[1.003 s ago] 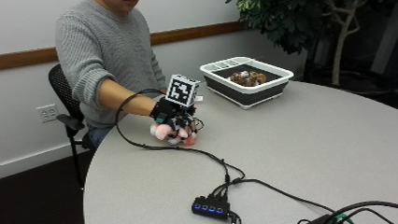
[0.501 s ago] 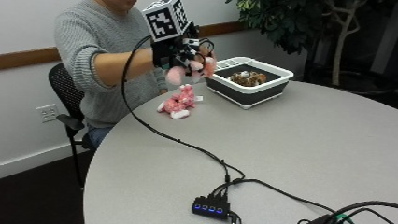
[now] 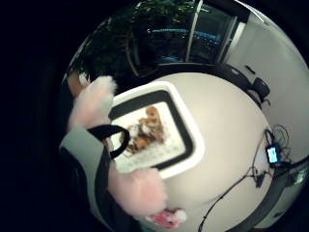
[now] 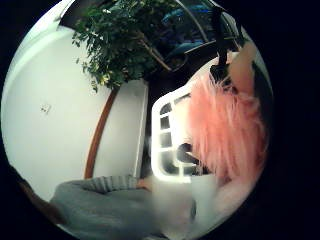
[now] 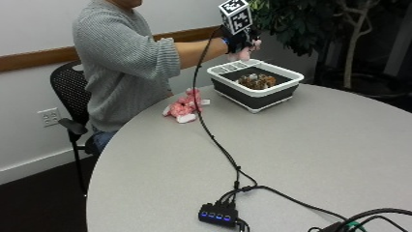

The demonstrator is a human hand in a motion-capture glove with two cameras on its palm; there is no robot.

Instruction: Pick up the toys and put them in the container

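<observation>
Raised above the near end of the white-rimmed, dark-walled plastic container, black-gloved right hand, fingers curled round a fluffy pale pink plush toy. From the little-finger palm view, the same pink plush close against the palm, container directly below, rim and pale gridded floor visible. Inside the container, a brown and orange furry toy, seen also from the palm. On the round grey table, beside the container and apart from it, a second pink and white plush toy lying near the grey-sweatered person's side. Near the table's front edge, a small black hub with blue lights.
</observation>
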